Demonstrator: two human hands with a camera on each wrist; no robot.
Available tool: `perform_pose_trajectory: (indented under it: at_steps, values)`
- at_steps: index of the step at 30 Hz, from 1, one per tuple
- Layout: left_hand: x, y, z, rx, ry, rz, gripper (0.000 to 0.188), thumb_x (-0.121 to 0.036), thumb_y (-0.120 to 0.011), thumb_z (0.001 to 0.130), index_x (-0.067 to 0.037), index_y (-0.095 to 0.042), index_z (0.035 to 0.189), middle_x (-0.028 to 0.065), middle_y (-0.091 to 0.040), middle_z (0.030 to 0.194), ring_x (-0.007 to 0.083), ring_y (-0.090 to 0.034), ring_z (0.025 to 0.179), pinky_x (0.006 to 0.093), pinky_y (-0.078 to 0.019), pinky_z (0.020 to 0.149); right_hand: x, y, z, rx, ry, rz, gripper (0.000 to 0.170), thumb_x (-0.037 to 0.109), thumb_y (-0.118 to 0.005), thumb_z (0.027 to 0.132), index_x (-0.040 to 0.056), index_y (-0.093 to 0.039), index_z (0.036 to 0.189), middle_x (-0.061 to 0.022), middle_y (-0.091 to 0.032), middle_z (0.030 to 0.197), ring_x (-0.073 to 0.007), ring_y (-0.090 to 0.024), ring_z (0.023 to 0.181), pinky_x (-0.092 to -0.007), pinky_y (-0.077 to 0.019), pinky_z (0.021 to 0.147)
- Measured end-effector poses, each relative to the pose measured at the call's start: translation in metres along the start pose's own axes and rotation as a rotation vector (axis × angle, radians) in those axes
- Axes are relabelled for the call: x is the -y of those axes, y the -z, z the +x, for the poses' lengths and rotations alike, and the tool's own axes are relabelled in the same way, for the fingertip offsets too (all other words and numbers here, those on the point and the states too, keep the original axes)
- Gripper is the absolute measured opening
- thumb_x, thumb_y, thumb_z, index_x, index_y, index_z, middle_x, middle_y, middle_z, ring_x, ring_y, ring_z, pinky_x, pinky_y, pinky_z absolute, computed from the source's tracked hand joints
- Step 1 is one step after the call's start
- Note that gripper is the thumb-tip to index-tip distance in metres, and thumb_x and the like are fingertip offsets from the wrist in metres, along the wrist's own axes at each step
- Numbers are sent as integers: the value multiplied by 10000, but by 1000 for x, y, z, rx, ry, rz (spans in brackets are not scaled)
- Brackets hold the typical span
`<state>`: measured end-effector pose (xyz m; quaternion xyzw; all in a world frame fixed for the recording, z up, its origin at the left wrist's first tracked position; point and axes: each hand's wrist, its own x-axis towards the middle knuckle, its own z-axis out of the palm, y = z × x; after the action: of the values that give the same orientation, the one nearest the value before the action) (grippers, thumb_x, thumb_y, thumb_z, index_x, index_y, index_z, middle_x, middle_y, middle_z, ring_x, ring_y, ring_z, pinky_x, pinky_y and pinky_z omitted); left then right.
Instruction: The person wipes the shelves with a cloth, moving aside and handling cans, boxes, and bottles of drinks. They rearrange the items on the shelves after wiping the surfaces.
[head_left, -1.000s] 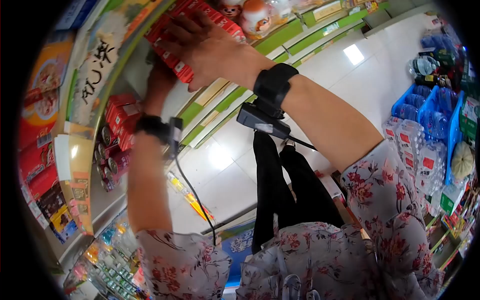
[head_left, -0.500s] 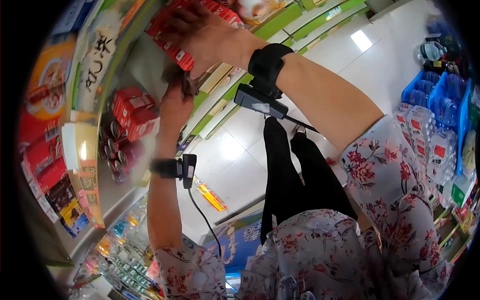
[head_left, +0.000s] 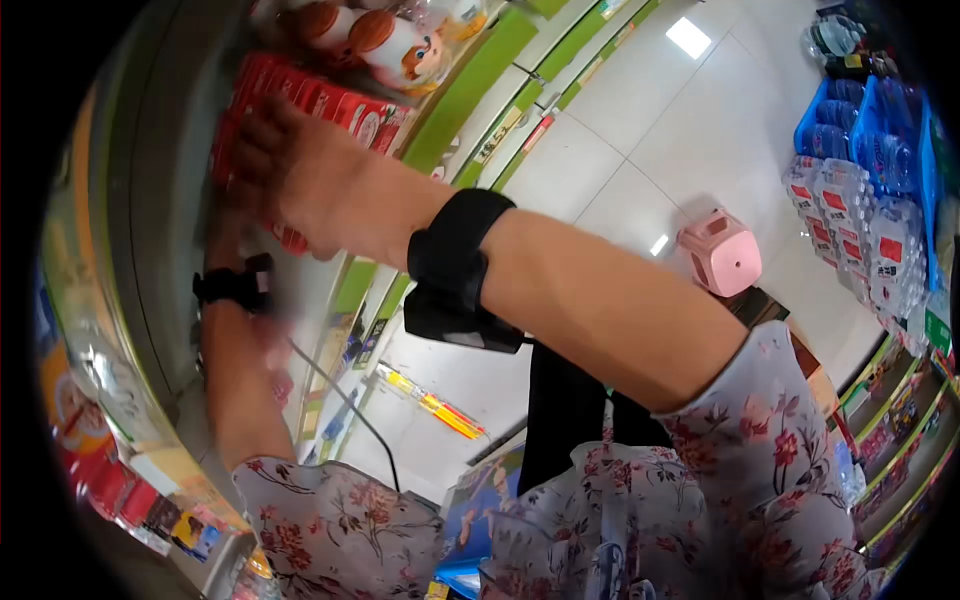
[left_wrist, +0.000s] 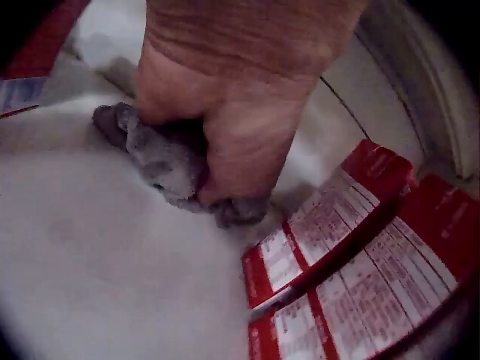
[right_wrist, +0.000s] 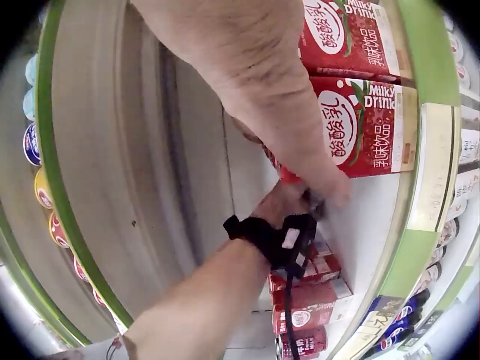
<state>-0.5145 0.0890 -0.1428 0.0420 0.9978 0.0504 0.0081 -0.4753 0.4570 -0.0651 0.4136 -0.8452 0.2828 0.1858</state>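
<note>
My left hand (left_wrist: 247,97) bunches a grey cloth (left_wrist: 169,161) against the white shelf (left_wrist: 112,255). Red drink cartons (left_wrist: 330,232) stand close beside its fingers. In the head view that hand is blurred and partly covered by the right one. Over the row of red milk drink cartons (head_left: 350,110) lies my right hand (head_left: 310,180), fingers curled across them. From the right wrist, the thumb side of the right hand (right_wrist: 277,97) lies against the carton fronts (right_wrist: 364,127), and its fingertips are hidden. The left hand (right_wrist: 283,202) works just past it.
Character-shaped bottles (head_left: 395,50) stand beyond the cartons. More red cartons (right_wrist: 311,304) and a can (right_wrist: 304,343) sit further along the shelf. Green shelf edging (head_left: 465,110) borders the front. A pink stool (head_left: 722,252) and packs of water bottles (head_left: 840,220) are on the floor.
My left hand came toward the shelf front with the cloth, then went back deeper to the left. The right hand stays on the cartons, its fingers now more curled. The head view has shifted.
</note>
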Motion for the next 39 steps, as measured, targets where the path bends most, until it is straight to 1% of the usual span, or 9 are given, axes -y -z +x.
perform_pose_trajectory:
  at_steps: [6, 10, 15, 20, 24, 27, 30, 34, 39]
  values:
    - [19, -8, 47, 46, 35, -52, 502, -169, -555, 808, -63, -465, 1290, 246, -525, 1237, 421, -521, 1113, 487, -441, 934, 4, 1, 0, -13, -11, -67, 622, 356, -690, 684, 128, -565, 1249, -113, -501, 1324, -291, -368, 1320, -496, -215, 1104]
    - [17, -9, 45, 45, 40, -45, 493, -167, -555, 806, -69, -473, 1282, 244, -533, 1223, 420, -525, 1104, 487, -443, 930, 7, 1, 1, -28, -26, -81, 681, 362, -735, 634, 136, -563, 1253, -96, -505, 1319, -280, -369, 1316, -493, -212, 1108]
    - [-51, 4, -2, 42, 78, 6, 482, -164, -556, 803, -77, -483, 1272, 242, -542, 1207, 419, -531, 1094, 488, -445, 925, 1, 5, 2, 40, 9, -28, 821, 363, -798, 534, 145, -544, 1283, -86, -487, 1345, -282, -348, 1331, -492, -194, 1122]
    - [-145, 8, -47, 62, 139, -12, 472, -162, -556, 800, -84, -493, 1262, 240, -552, 1190, 417, -537, 1084, 488, -448, 920, 4, 15, 3, 165, -10, -88, 904, 426, -796, 542, 206, -476, 1358, -90, -416, 1417, -285, -301, 1370, -483, -155, 1142]
    - [-185, 11, -74, 54, 121, -61, 464, -160, -556, 798, -90, -501, 1254, 238, -559, 1176, 416, -542, 1075, 489, -450, 916, 1, 7, 3, 122, 21, -127, 910, 421, -800, 534, 207, -478, 1358, -71, -422, 1415, -272, -312, 1363, -484, -161, 1135]
    - [-154, -5, -67, 8, 49, -21, 459, -158, -557, 796, -94, -507, 1248, 236, -565, 1166, 415, -545, 1069, 489, -451, 913, 0, 13, 2, 151, 26, -69, 905, 415, -803, 526, 206, -488, 1349, -77, -437, 1398, -275, -326, 1350, -486, -171, 1127]
    - [-88, -16, -42, -19, 0, 20, 453, -157, -557, 795, -99, -513, 1242, 235, -571, 1156, 415, -549, 1063, 490, -453, 911, -2, 3, 8, 138, 44, -133, 882, 408, -805, 526, 203, -505, 1330, -80, -448, 1381, -279, -330, 1342, -490, -172, 1123]
    - [-12, -8, -6, 10, 13, 16, 445, -155, -557, 793, -104, -521, 1234, 233, -578, 1143, 414, -554, 1055, 490, -455, 907, 1, 10, 5, 131, 10, -64, 847, 402, -805, 533, 180, -523, 1300, -78, -461, 1359, -278, -327, 1338, -494, -178, 1121]
    - [8, -10, 14, 44, 52, -30, 436, -152, -558, 790, -112, -532, 1224, 231, -588, 1126, 412, -560, 1044, 490, -457, 902, -2, 15, 0, 105, 30, 32, 843, 359, -794, 524, 173, -528, 1303, -91, -469, 1354, -289, -335, 1335, -491, -173, 1129]
